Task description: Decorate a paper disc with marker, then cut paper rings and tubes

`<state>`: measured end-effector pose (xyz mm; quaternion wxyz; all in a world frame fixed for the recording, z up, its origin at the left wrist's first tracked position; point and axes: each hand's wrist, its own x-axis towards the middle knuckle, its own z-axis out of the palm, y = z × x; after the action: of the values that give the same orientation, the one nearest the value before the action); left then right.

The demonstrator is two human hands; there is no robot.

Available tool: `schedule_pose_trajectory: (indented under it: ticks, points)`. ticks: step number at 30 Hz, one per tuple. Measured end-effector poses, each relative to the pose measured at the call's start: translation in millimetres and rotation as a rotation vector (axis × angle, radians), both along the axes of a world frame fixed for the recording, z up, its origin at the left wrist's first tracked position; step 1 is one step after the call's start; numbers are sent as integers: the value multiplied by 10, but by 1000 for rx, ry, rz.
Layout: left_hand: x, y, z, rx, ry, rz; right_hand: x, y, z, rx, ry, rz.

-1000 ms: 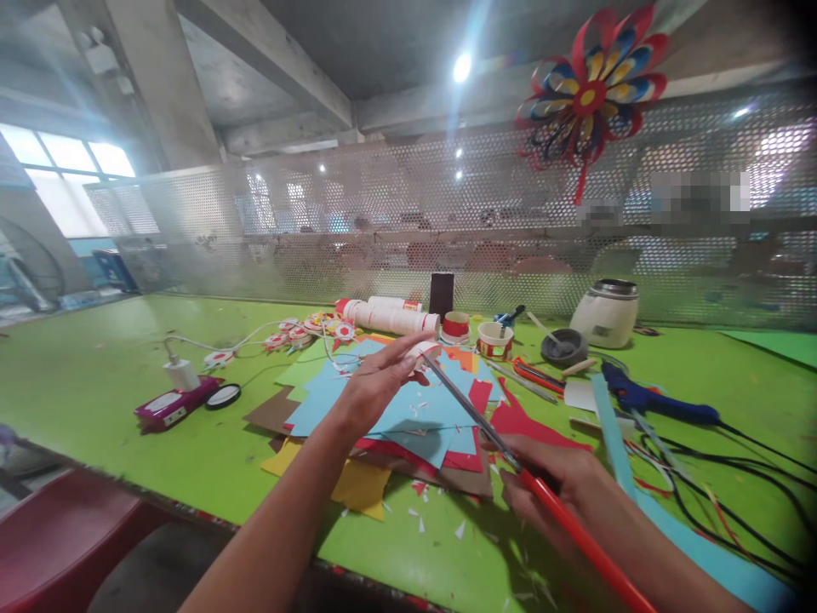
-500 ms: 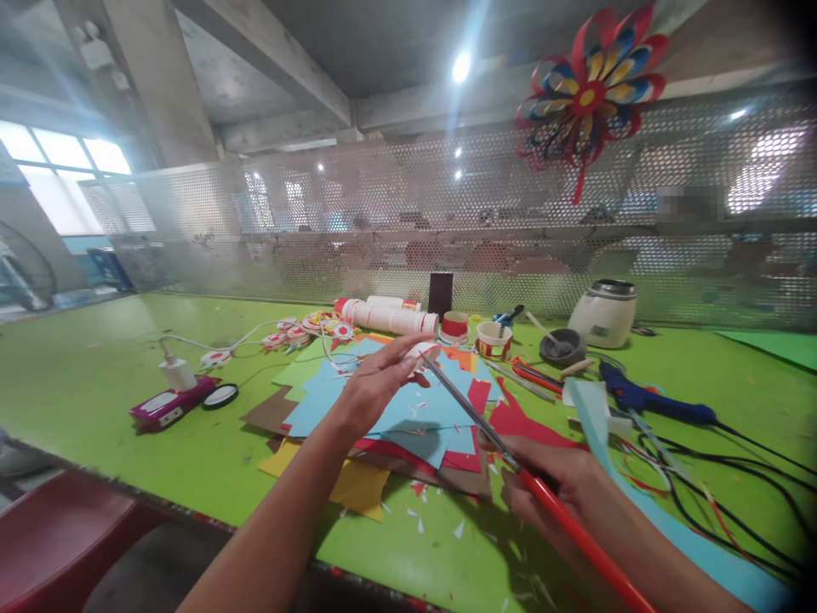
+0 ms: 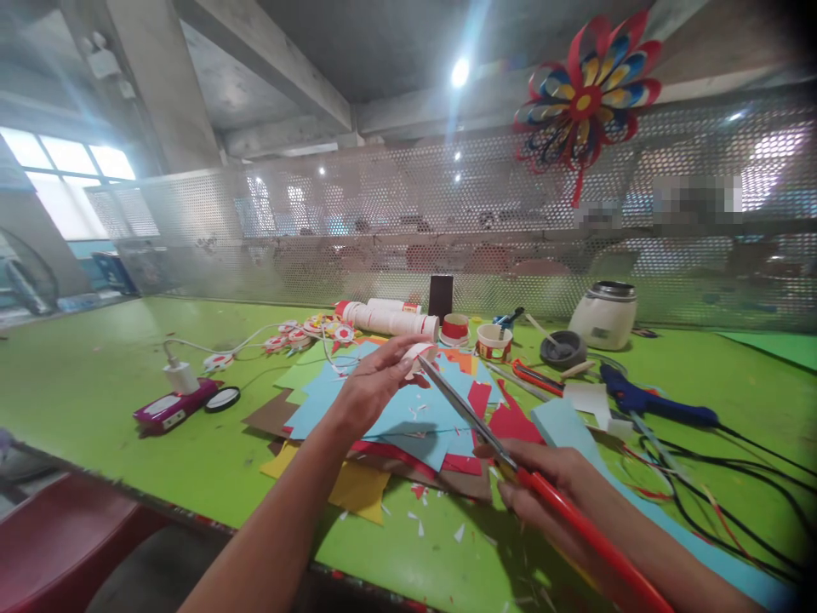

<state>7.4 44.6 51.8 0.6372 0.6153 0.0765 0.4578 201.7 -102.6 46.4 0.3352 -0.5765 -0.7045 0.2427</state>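
My left hand (image 3: 374,383) holds a small white and red paper piece (image 3: 421,353) between thumb and fingers, above a pile of blue, red, yellow and brown paper sheets (image 3: 408,417). My right hand (image 3: 549,489) grips red-handled scissors (image 3: 511,464); their blades point up and left, with the tips at the paper piece. A long light-blue paper strip (image 3: 568,430) lies bent beside my right hand.
On the green table (image 3: 95,375) lie a pink device with a white charger (image 3: 175,396), small paper flowers (image 3: 299,332), white tubes (image 3: 389,317), paper cups (image 3: 494,340), a white jar (image 3: 605,313), a blue glue gun (image 3: 651,400) and black cables (image 3: 734,485). A paper pinwheel (image 3: 584,85) hangs on the mesh panel.
The light-blue strip swung left and now lies closer to my right hand. My left fingers have curled tighter on the paper piece. The scissors stay at it.
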Motion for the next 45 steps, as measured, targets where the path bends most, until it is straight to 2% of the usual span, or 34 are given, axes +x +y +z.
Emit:
schedule_pose_trajectory:
  ticks: [4, 6, 12, 17, 22, 26, 29, 35, 45]
  points:
    - [-28, -6, 27, -24, -49, -36, -69, -87, 59, 80, 72, -72]
    - [-49, -3, 36, -56, -74, -47, -76, -109, 89, 65, 119, -81]
    - [-94, 2, 44, -146, -169, -70, 17, -114, 160, -83, 176, 80]
    - [-90, 12, 28, -181, -182, -105, 94, -99, -12, -237, 321, 182]
    - [-89, 40, 2, -202, -186, -127, 107, -91, -173, -358, 549, 74]
    - [-82, 52, 3, -218, -194, -141, 78, -73, -155, -408, 651, 113]
    - [-72, 59, 4, -241, -187, -143, 80, -69, -135, -402, 632, 99]
    - [-49, 67, -10, -289, -153, -95, 125, -72, -101, -312, 438, 63]
    - [-43, 70, -57, -321, -107, -150, 124, -53, -54, -262, 408, 52]
